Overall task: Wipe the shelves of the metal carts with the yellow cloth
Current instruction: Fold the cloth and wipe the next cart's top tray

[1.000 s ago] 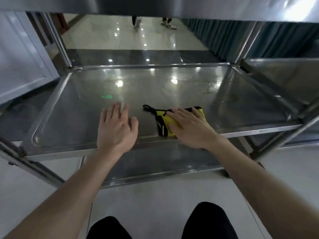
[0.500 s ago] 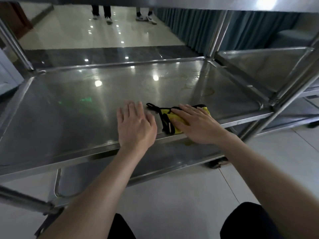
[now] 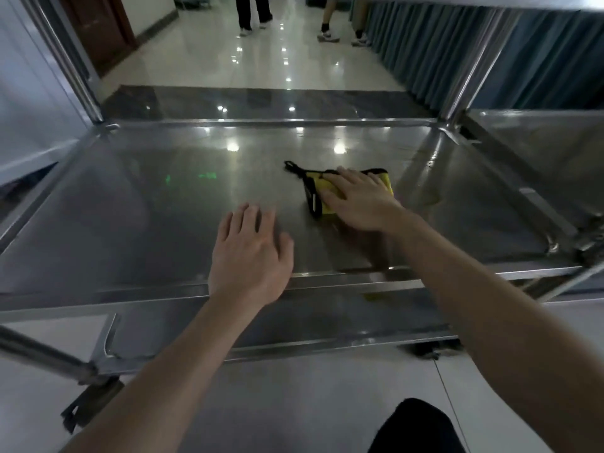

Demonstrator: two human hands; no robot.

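Note:
The folded yellow cloth (image 3: 327,188), edged in black with a black loop at its far left corner, lies on the middle shelf (image 3: 147,204) of a steel cart. My right hand (image 3: 358,201) presses flat on top of the cloth, fingers spread, covering most of it. My left hand (image 3: 250,256) rests palm down on the bare shelf near its front rim, to the left of the cloth, holding nothing. A lower shelf (image 3: 294,322) shows beneath the front rim.
A second steel cart (image 3: 539,142) stands against the right side. The cart's upright posts (image 3: 68,60) rise at the far corners, and an upper shelf edge runs overhead. Two people's legs (image 3: 255,14) stand on the glossy floor beyond. A blue curtain (image 3: 457,44) hangs at right.
My right hand has pushed the cloth away from the front rim, toward the middle of the shelf. My left hand stays flat near the front edge.

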